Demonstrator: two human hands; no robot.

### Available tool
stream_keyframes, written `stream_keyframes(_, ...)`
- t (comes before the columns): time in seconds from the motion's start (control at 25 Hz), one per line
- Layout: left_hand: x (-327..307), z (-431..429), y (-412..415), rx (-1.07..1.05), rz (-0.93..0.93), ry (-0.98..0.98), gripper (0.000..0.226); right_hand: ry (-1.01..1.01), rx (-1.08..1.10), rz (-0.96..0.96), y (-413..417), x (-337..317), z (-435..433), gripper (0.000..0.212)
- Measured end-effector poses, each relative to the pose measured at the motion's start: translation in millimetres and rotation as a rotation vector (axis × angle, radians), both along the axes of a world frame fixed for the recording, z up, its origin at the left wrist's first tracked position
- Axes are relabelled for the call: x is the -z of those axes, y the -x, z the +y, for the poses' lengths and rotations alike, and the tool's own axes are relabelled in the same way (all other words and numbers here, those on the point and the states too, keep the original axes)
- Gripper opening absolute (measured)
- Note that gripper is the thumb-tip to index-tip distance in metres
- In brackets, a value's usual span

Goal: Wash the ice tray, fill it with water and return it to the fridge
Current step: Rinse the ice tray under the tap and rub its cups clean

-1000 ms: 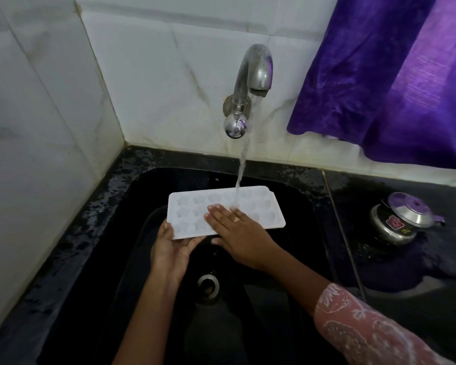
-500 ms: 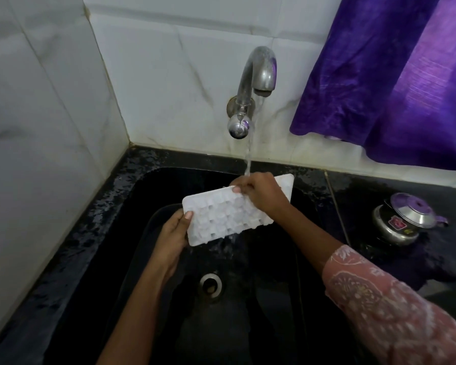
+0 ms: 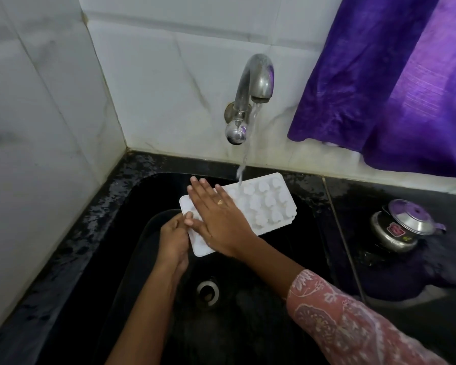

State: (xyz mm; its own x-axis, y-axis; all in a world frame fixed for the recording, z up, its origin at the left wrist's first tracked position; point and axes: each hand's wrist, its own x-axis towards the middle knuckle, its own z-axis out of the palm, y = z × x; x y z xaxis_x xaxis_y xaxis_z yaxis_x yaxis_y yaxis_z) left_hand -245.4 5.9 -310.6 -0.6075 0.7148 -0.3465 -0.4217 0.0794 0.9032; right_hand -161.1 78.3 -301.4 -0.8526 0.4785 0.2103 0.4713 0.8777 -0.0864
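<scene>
One white ice tray (image 3: 258, 206) is held over the black sink (image 3: 132, 206), near the back edge of the basin, and its moulded cells face up. It lies a little tilted, with the far right corner higher than the near left corner. One stream of water (image 3: 244, 164) falls from the single metal tap (image 3: 256, 88) on the back wall and lands on the tray near its back edge.

The left hand (image 3: 173, 238) grips the near left end of the tray; its fingers are closed around that edge, with the thumb on top. The right hand (image 3: 216, 219) lies flat on the left half of the tray, palm down, with the fingers stretched out and slightly spread toward the back left corner of the sink. This hand closes on nothing; it only presses on the surface. One ring (image 3: 219, 202) shows on a finger of it. The right arm wears a pink patterned sleeve (image 3: 353, 322).

One round drain (image 3: 208, 291) sits in the bottom of the sink, below the hands. On the wet black counter (image 3: 395, 196) at the right of the sink stands one small steel pot (image 3: 400, 227) with a lid. One purple curtain (image 3: 395, 80) hangs above the back right corner of the counter.
</scene>
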Motion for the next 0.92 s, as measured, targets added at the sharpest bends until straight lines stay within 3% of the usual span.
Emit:
stream_keyframes(0.16, 2, -4, 1, -0.059, -0.099, 0.001, 0.019, 0.058, 0.124, -0.041, -22, 3, 27, 0.079)
stream_keyframes(0.4, 8, -18, 12, -0.127, -0.087, 0.047, 0.02, 0.189, 0.476, -0.039, -54, 3, 55, 0.078)
stream_keyframes(0.56, 10, -24, 19, -0.152, -0.087, 0.037, 0.027, 0.615, 0.626, 0.189, -53, -10, 58, 0.063)
stream_keyframes(0.72, 13, -31, 33, -0.225, -0.071, 0.11, 0.04, 1.028, 0.618, 0.469, -56, -24, 46, 0.039)
stream_keyframes(0.92, 3, -35, 44, -0.183, -0.256, 0.158, 0.069, 1.265, 0.549, 0.628, -56, -34, 27, 0.023)
